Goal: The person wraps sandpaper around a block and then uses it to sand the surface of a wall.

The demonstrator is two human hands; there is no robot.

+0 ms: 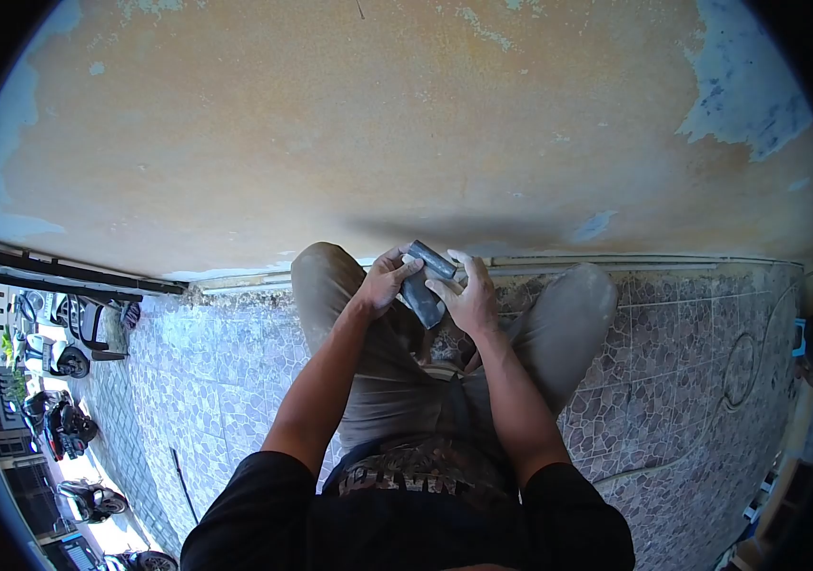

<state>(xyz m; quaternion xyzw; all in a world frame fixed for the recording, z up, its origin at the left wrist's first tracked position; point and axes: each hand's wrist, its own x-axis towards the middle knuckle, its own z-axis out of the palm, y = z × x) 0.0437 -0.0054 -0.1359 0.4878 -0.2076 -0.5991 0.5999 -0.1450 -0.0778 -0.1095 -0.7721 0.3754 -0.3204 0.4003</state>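
Between my two hands is a dark grey piece (421, 300) that looks like a folded sheet or pad, with a flat upper part and a lower part hanging down at an angle. My left hand (390, 277) pinches its upper left side, the thumb lying on the face. On its right edge, my right hand (469, 297) grips it with thumb and fingers, and whitish dust covers the fingertips. Both hands are above my lap, between my bent knees, close to the foot of the wall (406, 143).
The wall has peeled pale patches. Thin pipes (654, 264) run along its base. A hose or cable (740, 366) curls over the stone-patterned floor (654, 381) at right. Several motorcycles (64, 423) are parked at left, beyond a dark rail (73, 271). A thin dark rod (184, 483) lies at lower left.
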